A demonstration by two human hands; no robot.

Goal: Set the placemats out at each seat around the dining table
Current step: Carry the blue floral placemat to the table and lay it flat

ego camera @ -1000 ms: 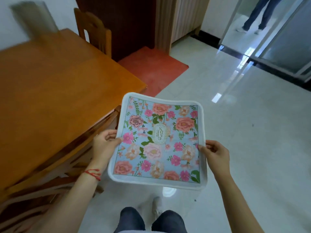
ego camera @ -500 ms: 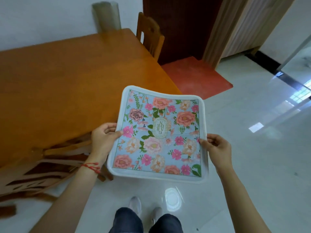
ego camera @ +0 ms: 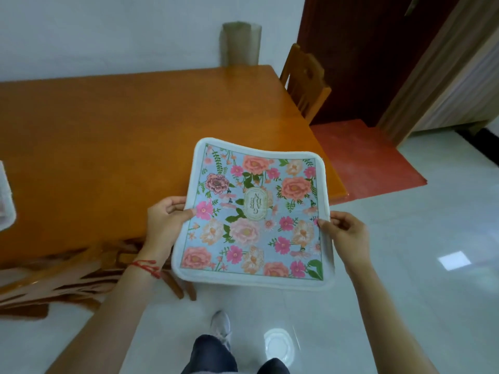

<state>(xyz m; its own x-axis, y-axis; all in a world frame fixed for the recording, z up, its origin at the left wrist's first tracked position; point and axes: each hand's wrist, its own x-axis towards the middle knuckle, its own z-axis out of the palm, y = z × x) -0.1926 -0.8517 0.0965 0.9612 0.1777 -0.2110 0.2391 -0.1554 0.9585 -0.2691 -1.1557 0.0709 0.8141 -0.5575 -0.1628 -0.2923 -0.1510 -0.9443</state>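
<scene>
Floral placemat held in air between both hands, far half over near right corner of worktop, near half hanging past worktop edge above floor. Left hand pinching mat's left edge, thumb on top. Right hand pinching mat's right edge same way. Mat sags a bit. Wooden chair just beside worktop's right side.

Both bare forearms reach forward, the left hand and the right hand each pinching an opposite side edge of the placemat, thumbs on top, fingers curled beneath.
</scene>
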